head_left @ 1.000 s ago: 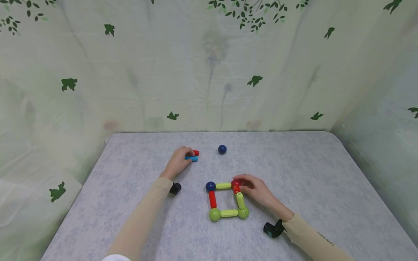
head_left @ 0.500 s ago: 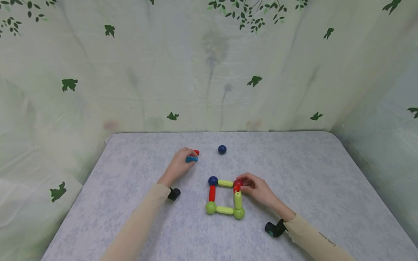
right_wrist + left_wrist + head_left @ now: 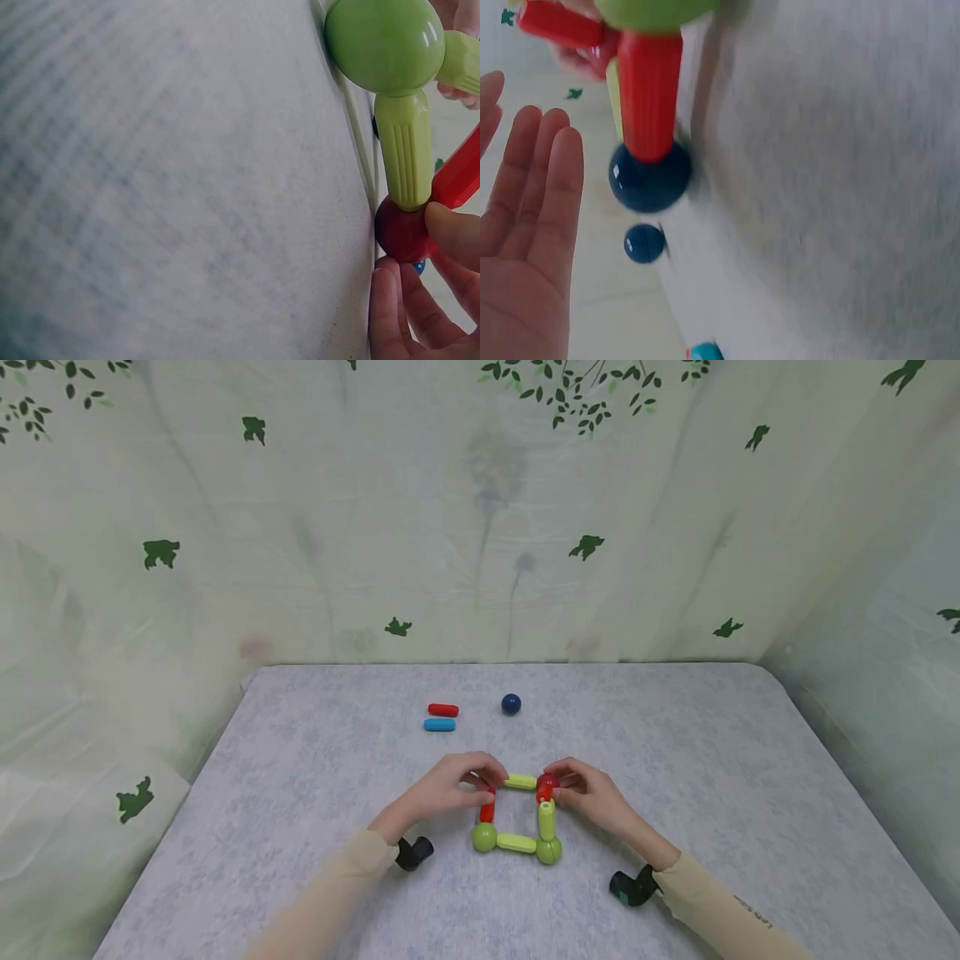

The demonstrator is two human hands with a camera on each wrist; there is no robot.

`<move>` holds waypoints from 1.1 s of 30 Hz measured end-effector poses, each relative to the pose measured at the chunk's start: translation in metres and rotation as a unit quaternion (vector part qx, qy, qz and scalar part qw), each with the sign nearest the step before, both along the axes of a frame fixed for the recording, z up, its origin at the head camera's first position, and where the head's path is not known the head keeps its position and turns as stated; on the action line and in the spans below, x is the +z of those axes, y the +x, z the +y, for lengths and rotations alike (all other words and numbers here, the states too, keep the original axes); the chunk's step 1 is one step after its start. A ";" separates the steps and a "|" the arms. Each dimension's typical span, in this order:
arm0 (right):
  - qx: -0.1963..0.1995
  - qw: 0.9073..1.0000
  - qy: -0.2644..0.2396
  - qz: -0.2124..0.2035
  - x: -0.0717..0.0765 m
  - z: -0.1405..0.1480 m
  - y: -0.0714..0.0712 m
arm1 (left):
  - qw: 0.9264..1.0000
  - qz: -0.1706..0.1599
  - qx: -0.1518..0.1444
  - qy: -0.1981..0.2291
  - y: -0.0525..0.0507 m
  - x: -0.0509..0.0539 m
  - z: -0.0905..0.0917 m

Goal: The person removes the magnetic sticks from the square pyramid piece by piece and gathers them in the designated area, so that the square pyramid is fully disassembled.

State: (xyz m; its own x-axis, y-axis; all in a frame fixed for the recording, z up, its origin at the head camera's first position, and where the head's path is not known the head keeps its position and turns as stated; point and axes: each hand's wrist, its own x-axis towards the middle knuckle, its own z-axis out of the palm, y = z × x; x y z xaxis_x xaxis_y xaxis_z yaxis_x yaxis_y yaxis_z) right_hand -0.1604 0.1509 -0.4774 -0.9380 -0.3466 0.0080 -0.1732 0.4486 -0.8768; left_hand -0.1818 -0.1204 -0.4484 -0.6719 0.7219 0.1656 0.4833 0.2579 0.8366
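- Square of balls and sticks [image 3: 547, 823]: laid out on the worktop [image 3: 712, 752], between the two hands.
- Its near corners are formed by two green balls [image 3: 484, 837], its far right corner by a red ball [image 3: 548, 782], and its far left corner by a navy ball [image 3: 651, 178], which is covered by the left hand in the head view.
- The left side is made by a red side stick [image 3: 487, 811]; the other three are made by yellow-green sticks [image 3: 516, 843].
- Another red stick [image 3: 459, 174] is joined to the red ball and pointed upward.
- The red ball is pinched between thumb and fingers of the right hand [image 3: 597, 798].
- The left hand [image 3: 444, 789] is held just beside the navy ball, its fingers extended and unclasped.
- Beyond the square, a loose red stick [image 3: 443, 710] and a blue stick [image 3: 439, 725] are set side by side, near a loose navy ball [image 3: 511, 704].
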 end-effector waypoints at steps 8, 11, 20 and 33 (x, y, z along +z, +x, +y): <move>0.016 1.000 -0.002 0.004 0.030 -0.005 0.012 | 0.996 -0.065 -0.051 0.013 0.019 -0.002 0.019; 0.017 1.000 -0.005 0.005 0.032 -0.005 0.013 | 0.994 -0.083 -0.062 0.015 0.022 -0.003 0.025; 0.016 1.000 -0.007 0.004 0.030 -0.005 0.012 | 0.992 -0.100 -0.072 0.009 0.027 -0.003 0.040; 0.021 1.000 -0.006 0.004 0.032 -0.004 0.012 | 0.992 -0.112 -0.062 -0.013 0.029 -0.003 0.043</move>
